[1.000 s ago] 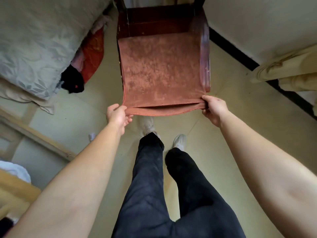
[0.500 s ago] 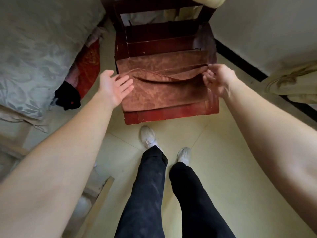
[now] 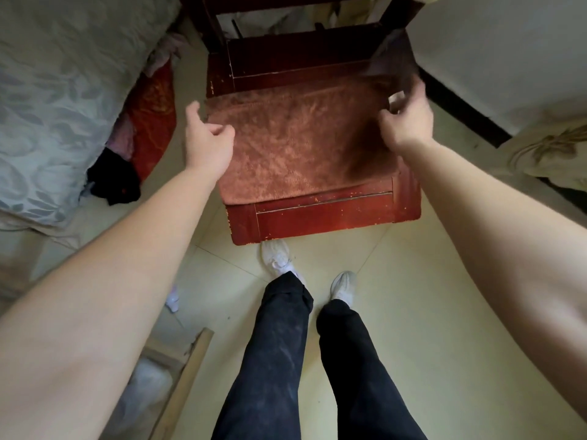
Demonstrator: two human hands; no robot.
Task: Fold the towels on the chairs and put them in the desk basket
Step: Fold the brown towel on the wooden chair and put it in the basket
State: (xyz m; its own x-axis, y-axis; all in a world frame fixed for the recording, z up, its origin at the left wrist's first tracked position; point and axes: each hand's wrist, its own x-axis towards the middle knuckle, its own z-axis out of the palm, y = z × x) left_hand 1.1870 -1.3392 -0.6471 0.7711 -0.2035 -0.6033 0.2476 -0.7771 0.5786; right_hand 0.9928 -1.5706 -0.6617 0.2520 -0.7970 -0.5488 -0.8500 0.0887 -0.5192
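Observation:
A rust-brown towel lies folded flat on the seat of a red wooden chair straight ahead of me. My left hand hovers at the towel's left edge with its fingers loosely curled, and I see nothing held in it. My right hand, blurred by motion, pinches the towel's right edge near the far corner, where a small white tag shows. No basket is in view.
A bed with a grey patterned cover fills the left. Red and black cloth lies on the floor between bed and chair. A white wall with a black skirting runs at right, and a wooden slat lies lower left. My feet stand just before the chair.
The towel, earlier held out by both hands, has been folded over onto the seat. My left hand let go and moved to its left edge. My right hand stays at the right edge.

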